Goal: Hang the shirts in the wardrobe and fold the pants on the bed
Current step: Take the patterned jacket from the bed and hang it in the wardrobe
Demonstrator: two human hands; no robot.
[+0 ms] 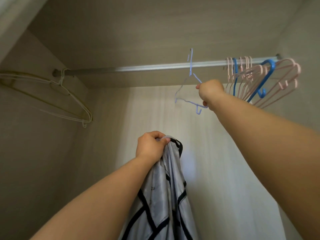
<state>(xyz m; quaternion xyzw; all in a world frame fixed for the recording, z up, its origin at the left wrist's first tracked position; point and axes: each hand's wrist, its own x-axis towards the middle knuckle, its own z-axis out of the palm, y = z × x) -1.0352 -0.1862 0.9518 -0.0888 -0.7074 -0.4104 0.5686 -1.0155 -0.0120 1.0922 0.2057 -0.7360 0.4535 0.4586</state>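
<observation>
Hanging from the left hand (150, 148), the grey shirt with black trim (161, 196) is low in the middle of the wardrobe, below the rod (147, 68); the fingers are curled tight on the bunched cloth at its top. Up near the rod, the right hand (210, 91) grips one shoulder of a thin lavender wire hanger (190, 67). Its hook is blurred, so I cannot tell if it is free of the rod. To do this step well, I think the hanger should come down to the shirt and one shoulder should enter through the neck opening, while the left hand loosens the bunch. The smooth-looking cloth may slide off such thin wire. Pink hangers (297, 69) and a blue hanger (269, 64) crowd the right end of the rod; white hangers (61, 80) hang at the left end.
</observation>
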